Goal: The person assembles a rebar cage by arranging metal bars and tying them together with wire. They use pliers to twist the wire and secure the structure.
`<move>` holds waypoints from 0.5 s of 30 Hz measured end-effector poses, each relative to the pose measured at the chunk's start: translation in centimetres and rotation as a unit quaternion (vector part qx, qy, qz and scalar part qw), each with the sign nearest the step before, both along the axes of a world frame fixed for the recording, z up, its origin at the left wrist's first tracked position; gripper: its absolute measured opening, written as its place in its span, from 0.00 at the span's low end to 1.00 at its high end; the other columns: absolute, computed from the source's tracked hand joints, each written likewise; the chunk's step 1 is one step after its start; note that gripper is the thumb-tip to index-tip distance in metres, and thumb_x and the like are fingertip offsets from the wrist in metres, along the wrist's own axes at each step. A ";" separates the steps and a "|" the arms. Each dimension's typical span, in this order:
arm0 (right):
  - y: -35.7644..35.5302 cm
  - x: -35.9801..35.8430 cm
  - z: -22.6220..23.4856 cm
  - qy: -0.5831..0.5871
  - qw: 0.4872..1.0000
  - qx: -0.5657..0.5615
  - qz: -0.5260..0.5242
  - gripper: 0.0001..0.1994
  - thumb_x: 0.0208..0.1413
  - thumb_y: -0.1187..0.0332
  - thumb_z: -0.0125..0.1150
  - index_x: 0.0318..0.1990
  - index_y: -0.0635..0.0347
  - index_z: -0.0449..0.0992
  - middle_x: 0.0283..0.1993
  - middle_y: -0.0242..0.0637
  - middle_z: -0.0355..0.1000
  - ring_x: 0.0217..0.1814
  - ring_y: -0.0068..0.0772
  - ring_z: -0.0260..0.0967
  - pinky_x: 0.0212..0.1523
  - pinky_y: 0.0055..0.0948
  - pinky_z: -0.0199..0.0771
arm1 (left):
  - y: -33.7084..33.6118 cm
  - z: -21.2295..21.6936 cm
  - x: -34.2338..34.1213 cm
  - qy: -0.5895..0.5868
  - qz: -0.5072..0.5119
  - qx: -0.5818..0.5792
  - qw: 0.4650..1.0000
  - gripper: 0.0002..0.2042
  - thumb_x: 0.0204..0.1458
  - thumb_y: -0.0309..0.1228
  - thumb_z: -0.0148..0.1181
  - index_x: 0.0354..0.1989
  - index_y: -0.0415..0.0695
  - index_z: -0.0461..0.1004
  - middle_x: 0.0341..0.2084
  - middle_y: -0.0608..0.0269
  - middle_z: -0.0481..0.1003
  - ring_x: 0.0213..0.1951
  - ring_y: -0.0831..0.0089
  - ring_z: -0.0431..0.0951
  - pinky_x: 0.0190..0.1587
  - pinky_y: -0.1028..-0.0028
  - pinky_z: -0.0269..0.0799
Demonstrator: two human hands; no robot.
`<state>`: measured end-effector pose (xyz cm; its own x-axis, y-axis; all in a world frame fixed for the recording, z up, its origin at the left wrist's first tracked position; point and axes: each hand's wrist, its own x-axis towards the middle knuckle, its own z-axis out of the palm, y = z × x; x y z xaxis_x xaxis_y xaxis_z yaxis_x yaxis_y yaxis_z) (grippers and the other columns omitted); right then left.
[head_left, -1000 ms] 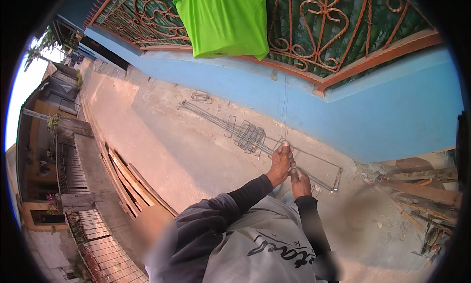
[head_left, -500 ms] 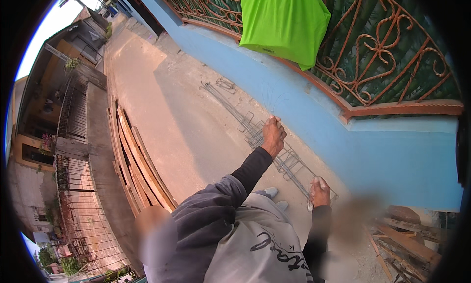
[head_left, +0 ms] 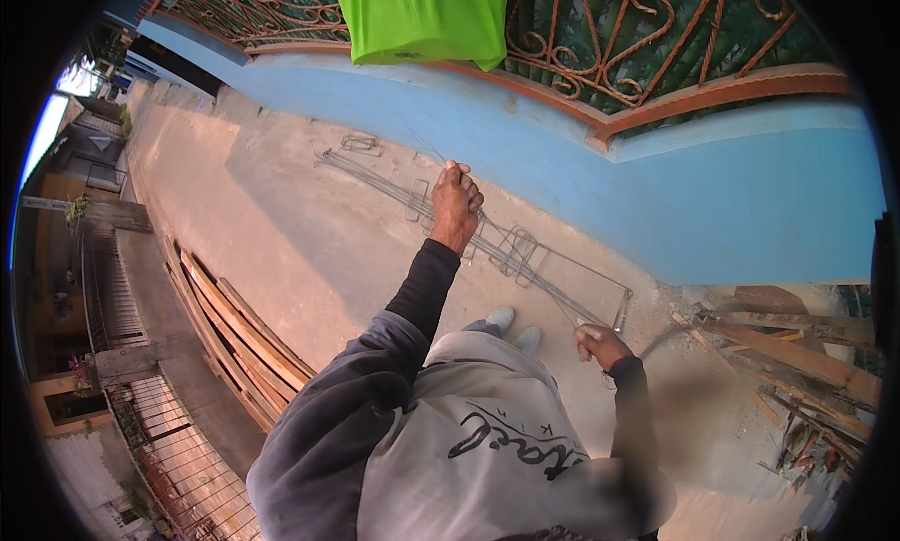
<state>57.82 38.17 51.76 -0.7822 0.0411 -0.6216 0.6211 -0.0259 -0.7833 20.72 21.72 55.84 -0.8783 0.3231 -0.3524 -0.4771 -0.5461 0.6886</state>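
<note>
My left hand (head_left: 456, 208) is closed in a pinch, raised over a long steel rebar frame on the ground. Fine loose wires (head_left: 425, 142) fan out from its fingertips toward the blue wall. Lower and to the right, my right hand (head_left: 600, 346) is curled shut near the frame's near end; what lies inside its fingers is hidden. A thin line runs up-left from its fingertips, possibly wire. Bent rectangular stirrups (head_left: 518, 253) sit around the long bars (head_left: 375, 180) of the frame. One more small group of stirrups (head_left: 360, 144) lies apart at the far end.
A light blue wall (head_left: 750, 203) with an orange scrolled grille runs along the right. A bright green bag (head_left: 422, 21) hangs on it. Long wooden boards (head_left: 246, 327) lie at left; scrap timber (head_left: 797, 353) is piled at right. My shoes (head_left: 516, 330) stand beside the frame.
The view has turned and shifted, so the wall and frame appear further up and left. My right hand has moved away from my left; both stay closed.
</note>
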 end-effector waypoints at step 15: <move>-5.2 -10.7 2.9 0.138 0.879 0.352 -0.290 0.11 0.64 0.62 0.55 0.48 0.54 0.78 0.45 0.43 0.77 0.45 0.41 0.76 0.49 0.35 0.73 | 8.8 0.4 12.3 0.087 -0.194 -0.033 0.977 0.17 0.64 0.45 0.55 0.34 0.42 0.69 0.20 0.70 0.64 0.21 0.78 0.65 0.27 0.74 0.67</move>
